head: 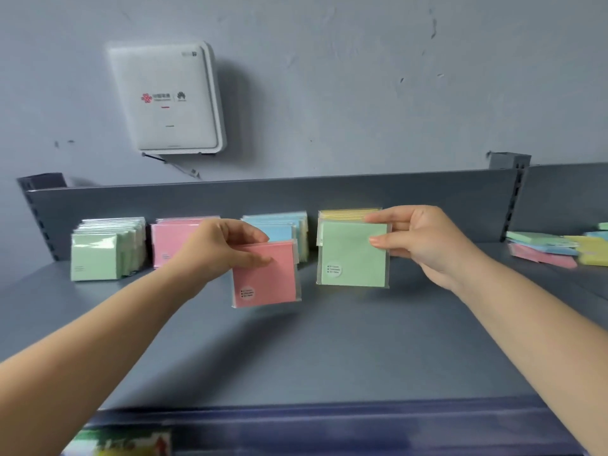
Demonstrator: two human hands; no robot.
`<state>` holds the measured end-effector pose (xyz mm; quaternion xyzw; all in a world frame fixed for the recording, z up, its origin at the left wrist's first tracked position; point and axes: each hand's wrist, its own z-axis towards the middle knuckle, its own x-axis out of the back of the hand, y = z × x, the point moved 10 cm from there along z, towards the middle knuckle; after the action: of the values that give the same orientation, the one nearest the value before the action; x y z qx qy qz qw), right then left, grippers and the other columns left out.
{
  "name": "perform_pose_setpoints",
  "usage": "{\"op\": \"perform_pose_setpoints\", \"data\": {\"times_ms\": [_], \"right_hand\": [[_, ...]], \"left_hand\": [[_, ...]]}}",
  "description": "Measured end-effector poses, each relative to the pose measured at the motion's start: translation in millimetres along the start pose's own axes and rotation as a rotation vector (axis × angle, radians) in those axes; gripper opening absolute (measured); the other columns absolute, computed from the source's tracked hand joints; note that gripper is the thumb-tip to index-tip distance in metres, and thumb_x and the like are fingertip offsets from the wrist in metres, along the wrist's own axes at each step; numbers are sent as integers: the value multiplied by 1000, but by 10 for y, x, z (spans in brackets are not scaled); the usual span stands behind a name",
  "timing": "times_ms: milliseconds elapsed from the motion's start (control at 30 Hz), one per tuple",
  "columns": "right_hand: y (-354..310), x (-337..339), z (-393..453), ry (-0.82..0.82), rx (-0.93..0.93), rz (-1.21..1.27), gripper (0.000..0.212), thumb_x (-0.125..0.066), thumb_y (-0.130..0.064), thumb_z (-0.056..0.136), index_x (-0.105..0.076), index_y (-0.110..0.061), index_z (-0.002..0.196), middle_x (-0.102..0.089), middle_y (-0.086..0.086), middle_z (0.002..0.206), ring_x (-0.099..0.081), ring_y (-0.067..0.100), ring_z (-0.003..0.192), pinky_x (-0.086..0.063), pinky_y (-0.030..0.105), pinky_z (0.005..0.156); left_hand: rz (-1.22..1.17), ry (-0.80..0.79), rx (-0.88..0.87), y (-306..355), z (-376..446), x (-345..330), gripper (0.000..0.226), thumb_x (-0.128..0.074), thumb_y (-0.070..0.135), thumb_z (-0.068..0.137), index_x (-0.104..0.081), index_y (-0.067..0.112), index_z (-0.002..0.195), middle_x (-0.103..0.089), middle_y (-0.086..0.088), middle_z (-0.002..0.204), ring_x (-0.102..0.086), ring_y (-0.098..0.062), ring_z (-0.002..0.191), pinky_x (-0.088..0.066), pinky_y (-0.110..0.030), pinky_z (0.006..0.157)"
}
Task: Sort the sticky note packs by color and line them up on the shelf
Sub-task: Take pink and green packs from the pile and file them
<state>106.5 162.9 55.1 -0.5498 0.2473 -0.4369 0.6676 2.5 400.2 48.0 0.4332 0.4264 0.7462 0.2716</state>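
Grey shelf [329, 340], pink pack [265, 274] upright, seemingly front-facing

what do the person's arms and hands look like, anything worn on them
Both forearms are bare as far as the frame shows, with no sleeves in view. The left hand and right hand wear no gloves, and no rings, watch or bracelets are visible. Fingernails look short and unpainted.

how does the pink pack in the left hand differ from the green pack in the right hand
The pink sticky note pack is held by the left hand in front of the blue row; the green sticky note pack, held by the right hand, covers the yellow row. Pink hangs lower. Both are square, clear-wrapped, with a round label at the lower left.
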Motion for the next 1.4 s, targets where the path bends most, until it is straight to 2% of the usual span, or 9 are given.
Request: {"op": "perform_pose_setpoints", "data": {"times_ms": [200, 400, 567, 700, 867, 1033, 1133, 1300, 1400], "right_hand": [[-20, -336, 20, -12, 3, 1, 32, -67, 11, 75, -70, -20, 81, -72, -5, 70, -69, 8, 66, -57, 16, 63], [16, -583, 64, -54, -20, -30, 32, -68, 10, 75, -69, -22, 81, -66, 2, 79, -64, 15, 74, -55, 23, 76], [-7, -892, 168, -103, -12, -25, 31, -69, 9, 75, -70, -21, 84, -60, 5, 75, -60, 20, 75, -53, 31, 85], [-27, -1156, 225, -132, -2, -28, 31, -68, 9, 76, -69, -22, 83, -55, -13, 49, -58, 6, 56, -52, 14, 63], [-63, -1529, 333, -125, 9, -30, 33, -68, 11, 75, -68, -22, 80, -59, -13, 52, -56, 10, 61, -53, 12, 57], [-42, -2007, 462, -108, -6, -74, 36, -65, 13, 77, -66, -23, 78, -66, 6, 99, -62, 19, 86, -54, 24, 76], [-56, -2245, 558, -85, -10, -93, 35, -65, 13, 77, -66, -22, 79, -67, 4, 93, -62, 18, 81, -55, 25, 76], [-101, -2540, 655, -52, -13, -101, 33, -64, 13, 77, -65, -19, 82, -66, 0, 89, -62, 13, 73, -54, 15, 64], [-111, -2723, 674, -38, -23, -110, 32, -64, 13, 78, -65, -19, 81, -67, 5, 90, -62, 19, 75, -56, 30, 76]], "left_hand": [[0, 13, -10, -107, -99, 260, 25, -79, -6, 64, -67, 13, 75, -69, -3, 80, -63, -13, 71, -52, -15, 63], [-17, 56, 10, -198, -226, 426, 27, -80, -5, 63, -66, 17, 71, -68, 11, 61, -62, 0, 57, -47, -9, 55], [-10, 147, 32, -318, -350, 738, 27, -82, -4, 62, -67, 18, 70, -68, 4, 70, -61, -10, 66, -49, -16, 64], [-3, 182, 39, -404, -406, 986, 28, -81, -4, 62, -67, 18, 71, -68, 7, 71, -61, -9, 67, -50, -16, 66], [-10, 177, 28, -525, -402, 1336, 25, -80, -4, 63, -69, 14, 77, -69, 4, 72, -62, -5, 62, -48, -9, 56], [-2, 141, 25, -682, -309, 1681, 27, -78, -4, 67, -67, 20, 70, -67, 15, 58, -60, 2, 54, -47, -15, 56], [-1, 110, 9, -780, -215, 1898, 28, -78, -5, 66, -67, 20, 69, -68, 12, 61, -62, -2, 58, -49, -22, 62], [27, 84, -17, -923, -41, 2265, 24, -79, -3, 66, -68, 17, 73, -69, 7, 70, -63, -6, 62, -50, -11, 59], [19, 79, -15, -1055, 26, 2481, 25, -79, -4, 67, -67, 17, 73, -68, 1, 75, -62, -11, 67, -50, -10, 58]]}}
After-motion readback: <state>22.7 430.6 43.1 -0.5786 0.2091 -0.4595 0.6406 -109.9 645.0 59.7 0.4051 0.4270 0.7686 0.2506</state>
